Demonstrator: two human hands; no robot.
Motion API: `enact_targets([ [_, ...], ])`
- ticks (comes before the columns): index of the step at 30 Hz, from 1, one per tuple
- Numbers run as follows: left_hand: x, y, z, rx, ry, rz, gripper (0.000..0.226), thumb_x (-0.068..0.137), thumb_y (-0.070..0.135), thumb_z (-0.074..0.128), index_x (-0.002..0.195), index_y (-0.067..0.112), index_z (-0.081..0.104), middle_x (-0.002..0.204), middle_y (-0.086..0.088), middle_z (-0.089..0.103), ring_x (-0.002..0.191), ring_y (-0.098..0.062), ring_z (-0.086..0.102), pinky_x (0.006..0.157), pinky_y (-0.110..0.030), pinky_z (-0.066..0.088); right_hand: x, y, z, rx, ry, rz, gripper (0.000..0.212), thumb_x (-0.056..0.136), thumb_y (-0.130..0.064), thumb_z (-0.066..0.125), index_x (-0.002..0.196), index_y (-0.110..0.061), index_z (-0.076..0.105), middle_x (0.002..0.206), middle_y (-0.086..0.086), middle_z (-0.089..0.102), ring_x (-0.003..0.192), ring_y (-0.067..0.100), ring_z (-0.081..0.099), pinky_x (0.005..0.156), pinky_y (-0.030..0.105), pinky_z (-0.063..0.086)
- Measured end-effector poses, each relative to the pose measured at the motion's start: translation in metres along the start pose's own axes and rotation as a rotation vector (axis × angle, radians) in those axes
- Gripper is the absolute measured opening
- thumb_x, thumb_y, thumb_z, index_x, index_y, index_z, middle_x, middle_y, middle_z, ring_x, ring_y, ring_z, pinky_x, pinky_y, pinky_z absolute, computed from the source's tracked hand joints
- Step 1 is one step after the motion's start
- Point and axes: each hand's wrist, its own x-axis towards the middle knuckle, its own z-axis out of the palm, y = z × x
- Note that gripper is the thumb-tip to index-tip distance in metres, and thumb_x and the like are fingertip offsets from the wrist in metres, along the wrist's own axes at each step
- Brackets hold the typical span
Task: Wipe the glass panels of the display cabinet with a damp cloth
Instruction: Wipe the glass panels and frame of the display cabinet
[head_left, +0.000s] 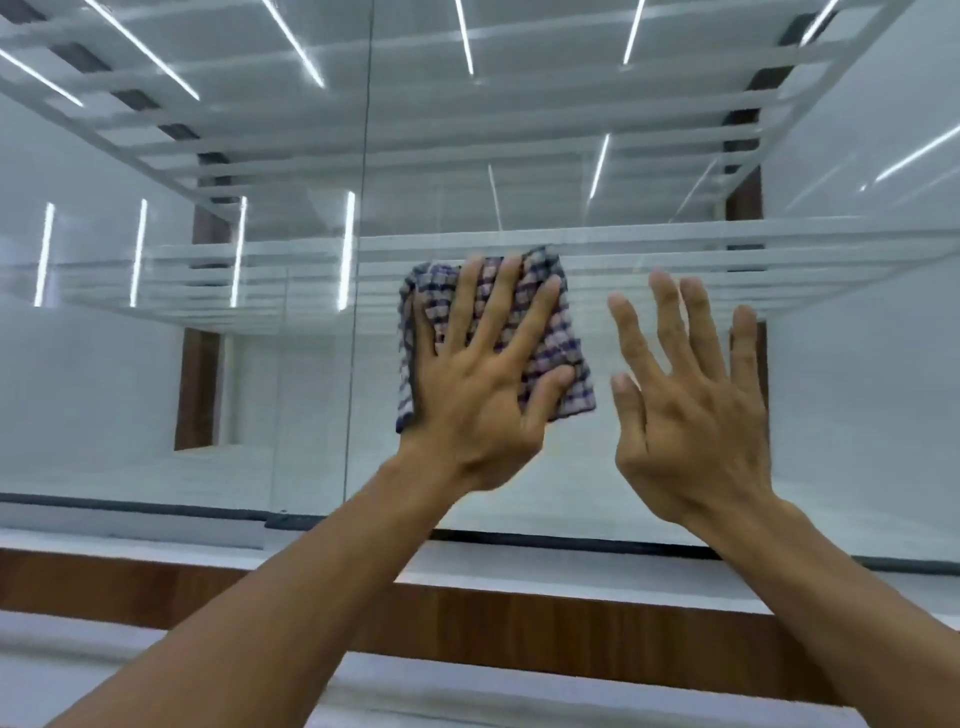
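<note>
Just right of the glass seam, left hand flattens cloth; right hand splayed.

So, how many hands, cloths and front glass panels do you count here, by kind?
Hands: 2, left hand and right hand
Cloth: 1
Front glass panels: 2, left panel and right panel
Total: 5

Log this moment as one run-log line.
step: wiping | left hand: presses checked cloth flat on glass panel | right hand: spread, holds nothing, right of cloth
</note>
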Motion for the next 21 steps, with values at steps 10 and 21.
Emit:
enact_targets([
  [10,0.051,0.126,0.026,-0.025,-0.079,0.112,0.070,0.103,0.061,0.022,0.165,0.035,0.002,0.174,0.001,-0.007,0.159,-0.025,-0.016,0.124,-0.060,-0.012,-0.031,0.131,-0.045,-0.085,0.042,0.149,0.060,0.105,-0.035,0.029,0.162,-0.017,0.021,0.170,0.015,0.009,0.158,0.030,0.003,0.126,0.060,0.000],
  [21,0.101,0.259,0.055,0.006,-0.106,0.381,0.070,0.102,0.059,0.014,0.165,0.030,0.007,0.173,-0.004,-0.003,0.159,-0.031,-0.012,0.122,-0.057,-0.017,-0.117,0.200,-0.081,-0.121,0.051,0.344,0.066,0.102,-0.025,0.037,0.162,-0.007,0.016,0.171,0.013,0.004,0.159,0.028,-0.001,0.128,0.054,0.008],
])
